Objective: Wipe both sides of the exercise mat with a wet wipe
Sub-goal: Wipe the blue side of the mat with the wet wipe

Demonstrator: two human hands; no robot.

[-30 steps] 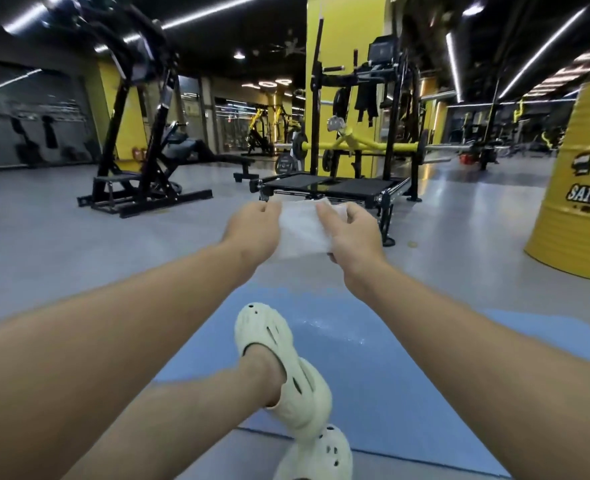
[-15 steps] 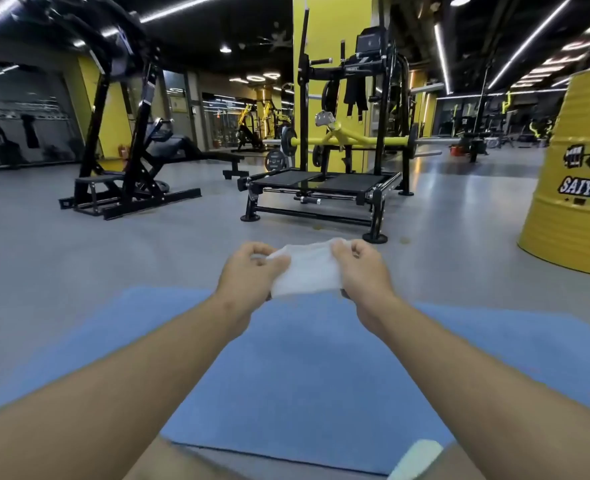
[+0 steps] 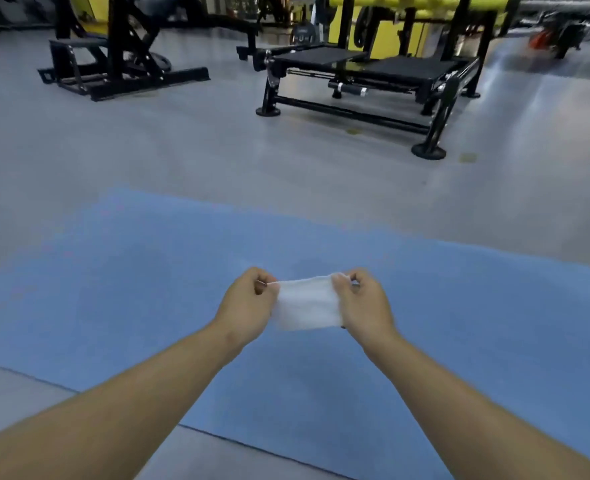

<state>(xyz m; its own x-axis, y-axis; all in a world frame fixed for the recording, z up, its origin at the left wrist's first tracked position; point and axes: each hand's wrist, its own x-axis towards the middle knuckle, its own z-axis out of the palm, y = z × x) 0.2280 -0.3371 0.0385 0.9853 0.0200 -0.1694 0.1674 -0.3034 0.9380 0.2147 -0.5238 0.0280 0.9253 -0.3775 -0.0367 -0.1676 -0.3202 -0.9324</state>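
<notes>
A thin white wipe (image 3: pixel 307 303), stretched into a limp rectangle, is pinched at its top corners by the left hand (image 3: pixel 248 303) and right hand (image 3: pixel 362 304), thumbs against curled fingers, over the flat matte blue mat (image 3: pixel 130 289). The black steel rack (image 3: pixel 373 71) at one o'clock is cut off on top (rather blurred); half a second ago the hands hung higher, over the mat's far edge.

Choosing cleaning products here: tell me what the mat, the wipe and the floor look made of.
The mat looks like foam or rubber: matte blue, flat, thin edge. The wipe seems thin nonwoven cloth: white, hanging limp between left hand and right hand. The floor is probably coated concrete or vinyl: grey, faintly mirroring light.
</notes>
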